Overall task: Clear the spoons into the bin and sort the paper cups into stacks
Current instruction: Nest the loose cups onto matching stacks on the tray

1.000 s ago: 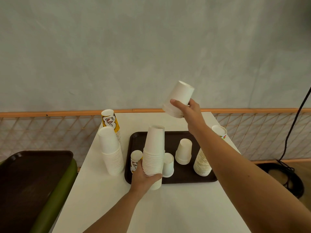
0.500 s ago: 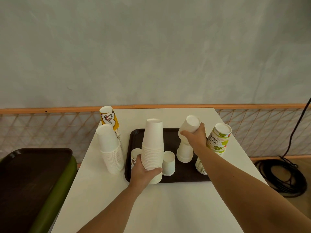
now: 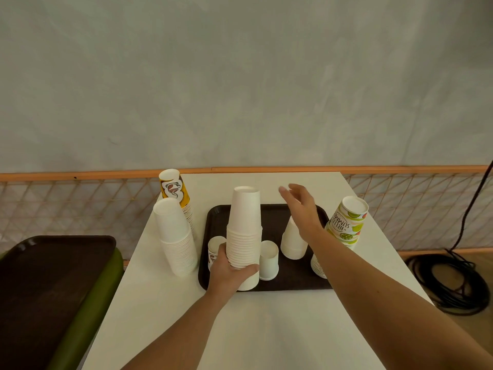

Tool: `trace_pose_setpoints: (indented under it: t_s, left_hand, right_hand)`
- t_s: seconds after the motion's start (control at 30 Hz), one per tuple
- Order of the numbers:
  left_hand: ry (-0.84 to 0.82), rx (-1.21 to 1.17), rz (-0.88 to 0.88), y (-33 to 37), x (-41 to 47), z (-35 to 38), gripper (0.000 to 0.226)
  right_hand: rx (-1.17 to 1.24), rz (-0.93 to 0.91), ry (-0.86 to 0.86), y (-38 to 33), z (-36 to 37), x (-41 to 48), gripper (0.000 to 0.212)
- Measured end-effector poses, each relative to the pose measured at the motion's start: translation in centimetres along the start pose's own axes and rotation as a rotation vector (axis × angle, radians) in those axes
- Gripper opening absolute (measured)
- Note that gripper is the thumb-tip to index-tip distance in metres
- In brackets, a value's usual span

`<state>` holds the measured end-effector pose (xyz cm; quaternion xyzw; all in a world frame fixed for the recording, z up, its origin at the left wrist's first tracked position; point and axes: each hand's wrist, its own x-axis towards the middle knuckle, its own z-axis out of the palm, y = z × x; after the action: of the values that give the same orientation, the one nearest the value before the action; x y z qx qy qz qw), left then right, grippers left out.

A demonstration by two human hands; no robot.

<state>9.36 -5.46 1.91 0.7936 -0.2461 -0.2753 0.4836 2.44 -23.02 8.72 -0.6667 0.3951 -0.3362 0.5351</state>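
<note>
Now the left hand (image 3: 229, 273) curls its grip round the lower part of a tall stack of white cups (image 3: 244, 231), smooth upside-down paper cones whose rims form fine ridges. This stack stands at the near edge of a dark brown tray (image 3: 293, 280) with rounded corners, which lies on the white surface (image 3: 240, 329). The right hand (image 3: 301, 209) hovers above the tray with its grip spread and loose, holding nothing; it partly hides a short white stack (image 3: 293, 244) beneath it. A single white cup (image 3: 269, 260) stands upside down just right of the tall stack, and a printed cup (image 3: 214, 245) peeks out behind the left hand.

On the surface left of the tray stands another white stack (image 3: 176, 236), with a yellow printed stack (image 3: 174, 190) behind it. At the tray's right edge leans a stack with green fruit print (image 3: 346, 222). Far left, a second brown tray (image 3: 48, 276) rests on a green container (image 3: 88, 303). A black cable (image 3: 450, 284) lies coiled on the floor at right, before an orange lattice railing (image 3: 80, 209).
</note>
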Motion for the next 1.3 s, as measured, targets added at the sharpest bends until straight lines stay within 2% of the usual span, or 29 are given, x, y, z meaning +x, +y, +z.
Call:
trace_pose_setpoints:
  t_s: [0.07, 0.2, 0.3, 0.77, 1.07, 1.23, 1.3]
  left_hand:
    - [-0.004, -0.007, 0.004, 0.0, 0.0, 0.1, 0.089]
    - [-0.011, -0.026, 0.013, 0.1, -0.2, 0.3, 0.087]
    - [-0.010, -0.036, 0.017, 0.2, -0.4, 0.5, 0.086]
    - [-0.017, -0.032, 0.039, 0.3, -1.5, 0.2, 0.086]
    - [-0.036, -0.015, 0.044, -0.3, -2.1, 0.1, 0.086]
    - [-0.013, -0.023, 0.017, -0.3, -1.7, 0.2, 0.088]
    - [-0.004, -0.028, 0.014, -0.3, -1.5, 0.3, 0.088]
  right_hand:
    - [0.037, -0.032, -0.149, -1.4, 0.6, -1.0, 0.055]
    - [-0.075, -0.002, -0.437, -2.8, 2.0, -2.8, 0.061]
    - [-0.109, 0.041, -0.527, -2.7, 2.6, -3.8, 0.047]
    - [-0.013, 0.030, -0.404, -4.2, 2.3, -4.4, 0.032]
    - [0.086, 0.029, -0.312, -7.1, 1.0, -2.8, 0.042]
    - [0.209, -0.008, -0.224, -8.7, -1.1, -1.4, 0.023]
    - [0.225, 0.000, -0.160, -8.3, -1.8, -0.4, 0.031]
